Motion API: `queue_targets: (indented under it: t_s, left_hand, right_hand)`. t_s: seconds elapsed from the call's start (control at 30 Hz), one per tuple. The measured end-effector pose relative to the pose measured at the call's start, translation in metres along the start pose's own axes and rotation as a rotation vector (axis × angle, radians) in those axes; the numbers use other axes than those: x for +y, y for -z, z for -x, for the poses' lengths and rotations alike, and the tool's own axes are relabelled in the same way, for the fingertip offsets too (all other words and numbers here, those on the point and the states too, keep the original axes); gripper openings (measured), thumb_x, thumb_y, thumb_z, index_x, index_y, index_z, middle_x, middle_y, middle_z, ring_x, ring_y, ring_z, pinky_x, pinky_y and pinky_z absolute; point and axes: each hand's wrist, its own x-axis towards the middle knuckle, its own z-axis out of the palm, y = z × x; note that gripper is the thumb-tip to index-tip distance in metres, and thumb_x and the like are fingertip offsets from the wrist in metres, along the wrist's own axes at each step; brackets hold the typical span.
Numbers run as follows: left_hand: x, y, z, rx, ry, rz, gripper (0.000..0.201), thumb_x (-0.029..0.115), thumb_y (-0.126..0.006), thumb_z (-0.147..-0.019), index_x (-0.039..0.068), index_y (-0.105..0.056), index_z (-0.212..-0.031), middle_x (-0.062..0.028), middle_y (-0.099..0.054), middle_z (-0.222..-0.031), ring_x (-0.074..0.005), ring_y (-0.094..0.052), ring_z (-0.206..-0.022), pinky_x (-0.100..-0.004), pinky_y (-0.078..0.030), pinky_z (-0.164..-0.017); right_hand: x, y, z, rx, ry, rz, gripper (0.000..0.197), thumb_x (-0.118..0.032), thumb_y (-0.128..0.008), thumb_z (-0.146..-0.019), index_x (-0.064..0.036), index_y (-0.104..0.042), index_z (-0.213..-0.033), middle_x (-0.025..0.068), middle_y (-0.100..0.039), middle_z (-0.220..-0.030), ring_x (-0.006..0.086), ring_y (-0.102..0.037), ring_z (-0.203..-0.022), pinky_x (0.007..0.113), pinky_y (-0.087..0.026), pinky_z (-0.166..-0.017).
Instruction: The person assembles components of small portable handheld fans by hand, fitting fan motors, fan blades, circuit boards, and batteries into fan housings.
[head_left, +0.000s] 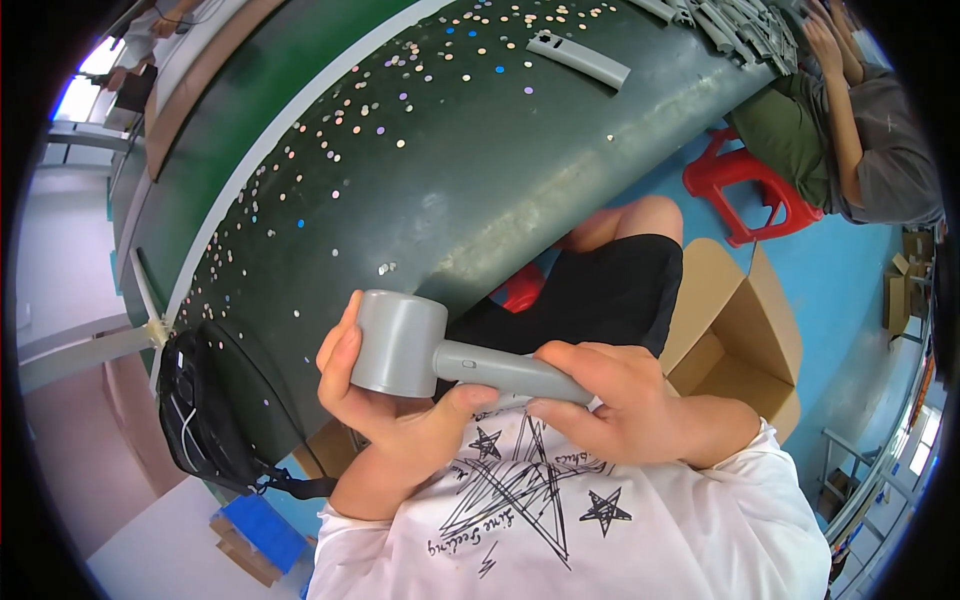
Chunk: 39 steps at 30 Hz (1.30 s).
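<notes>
A grey plastic hair dryer housing [402,345], with a round drum-like head and a straight handle, is held up in front of my chest. My left hand [400,420] is closed around the head from the left and below, its thumb lying under the handle near the joint. The far end of the handle sits between the thumb and fingers of my right hand [620,400]. A small oval slot shows on the handle. On the green table ahead lies a long grey handle shell [578,60], apart from both hands.
Many small round dots [380,130] are scattered over the green table [450,180]. More grey parts [735,30] are piled at the far right, near another person [870,140] beside a red stool [755,185]. An open cardboard box [740,350] stands right; a black bag [195,410] hangs left.
</notes>
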Motion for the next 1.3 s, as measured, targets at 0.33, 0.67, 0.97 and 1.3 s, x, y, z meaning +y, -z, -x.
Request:
queue_targets:
  t_s: [0.33, 0.67, 0.97, 1.3]
  left_hand:
    - [0.001, -0.003, -0.009, -0.062, -0.05, -0.013, 0.109, 0.02, -0.092, -0.063, 0.011, -0.018, -0.143, -0.0259, -0.024, -0.146, -0.0327, -0.05, -0.119, -0.0417, -0.054, -0.091]
    - [0.006, -0.003, -0.025, -0.098, -0.125, -0.17, 0.096, 0.02, -0.089, -0.067, 0.006, -0.028, -0.14, -0.0248, -0.027, -0.144, -0.0304, -0.047, -0.121, -0.0409, -0.05, -0.093]
    - [0.023, 0.0, -0.055, -0.255, -0.448, -0.372, 0.089, 0.022, -0.09, -0.064, 0.005, -0.04, -0.135, -0.0293, -0.04, -0.136, -0.039, -0.05, -0.119, -0.0446, -0.045, -0.096]
    - [-0.005, -0.008, -0.029, -0.257, -0.288, -0.148, 0.064, 0.002, -0.067, -0.079, 0.003, -0.039, -0.137, -0.0271, -0.048, -0.13, -0.0361, -0.054, -0.114, -0.0466, -0.044, -0.098]
  right_hand:
    - [0.007, 0.003, -0.009, -0.002, 0.101, 0.209, 0.042, -0.023, -0.073, -0.082, 0.0052, -0.057, -0.109, 0.0124, -0.059, -0.076, 0.027, -0.059, -0.06, 0.035, -0.047, -0.05]
    - [0.003, -0.006, -0.013, -0.044, -0.046, 0.188, 0.035, -0.021, -0.071, -0.084, 0.0025, -0.057, -0.107, 0.0122, -0.061, -0.078, 0.0293, -0.061, -0.066, 0.037, -0.049, -0.056]
    - [0.015, 0.005, -0.058, -0.271, 0.054, 0.117, 0.041, -0.016, -0.067, -0.081, -0.0008, -0.055, -0.116, 0.0162, -0.063, -0.099, 0.0341, -0.062, -0.093, 0.043, -0.05, -0.079]
    - [0.055, -0.025, -0.124, -0.099, 0.349, -0.024, 0.033, -0.002, -0.07, -0.066, -0.0048, -0.058, -0.097, 0.0115, -0.056, -0.093, 0.0325, -0.055, -0.096, 0.045, -0.044, -0.093]
